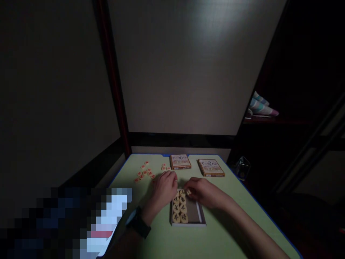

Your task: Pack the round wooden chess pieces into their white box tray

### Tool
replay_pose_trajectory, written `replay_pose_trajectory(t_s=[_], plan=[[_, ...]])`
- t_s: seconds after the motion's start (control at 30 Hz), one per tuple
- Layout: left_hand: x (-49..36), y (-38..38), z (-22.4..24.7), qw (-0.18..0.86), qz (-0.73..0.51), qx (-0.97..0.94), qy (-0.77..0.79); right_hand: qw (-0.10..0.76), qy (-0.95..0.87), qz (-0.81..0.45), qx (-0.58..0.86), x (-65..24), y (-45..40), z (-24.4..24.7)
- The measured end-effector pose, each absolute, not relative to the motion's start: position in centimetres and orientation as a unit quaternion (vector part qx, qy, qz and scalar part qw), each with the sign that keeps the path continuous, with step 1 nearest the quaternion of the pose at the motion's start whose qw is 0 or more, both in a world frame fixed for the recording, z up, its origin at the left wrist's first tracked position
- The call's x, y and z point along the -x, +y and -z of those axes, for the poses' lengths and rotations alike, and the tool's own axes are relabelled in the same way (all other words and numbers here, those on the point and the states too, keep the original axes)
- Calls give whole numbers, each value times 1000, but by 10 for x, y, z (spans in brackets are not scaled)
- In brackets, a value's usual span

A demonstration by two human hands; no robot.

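An open shallow box [194,212] lies on the light green table, with two columns of round wooden pieces [183,208] marked in black along its left side. The right part of the box shows bare brown bottom. My right hand [201,190] is at the box's upper right, its fingers pinched on a round piece [188,192]. Over the box's upper left corner is my left hand [165,187], fingers curled together; what they hold, if anything, is hidden. Several red-marked round pieces [145,172] lie loose beyond my left hand.
Two printed boxes lie near the table's far edge, one in the middle [180,162] and one to the right [211,168]. The table [151,223] has a blue rim. A pixelated patch covers the lower left. Striped cloth sits on a shelf at right.
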State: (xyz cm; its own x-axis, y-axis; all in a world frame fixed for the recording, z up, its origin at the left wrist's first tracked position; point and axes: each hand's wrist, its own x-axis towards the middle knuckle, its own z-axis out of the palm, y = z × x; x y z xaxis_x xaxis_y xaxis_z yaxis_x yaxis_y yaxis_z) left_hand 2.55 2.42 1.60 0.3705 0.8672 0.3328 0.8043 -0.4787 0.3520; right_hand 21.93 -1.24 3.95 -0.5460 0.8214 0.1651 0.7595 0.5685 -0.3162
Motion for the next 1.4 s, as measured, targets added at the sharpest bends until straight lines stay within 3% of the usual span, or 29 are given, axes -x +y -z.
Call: replay_pose_trajectory(t_s=[0.13,0.33,0.77,1.0,1.2,1.4], plan=[[-39,38,-14,88,-248,-821,507,91,-880,-59,463,-216,-19,-36],[-41,30,0,90,-293,-801,514,85,-887,-24,452,-218,-19,-25],[-37,23,3,76,-234,-851,464,153,-867,-133,455,-227,-16,-37],[-36,23,6,87,-260,-850,450,126,-870,-114,463,-227,-14,-32],[-41,8,-1,91,-293,-880,361,185,-856,-83,475,-243,-9,-41],[-46,2,-3,88,-236,-906,341,213,-837,-90,496,-248,-8,-46]])
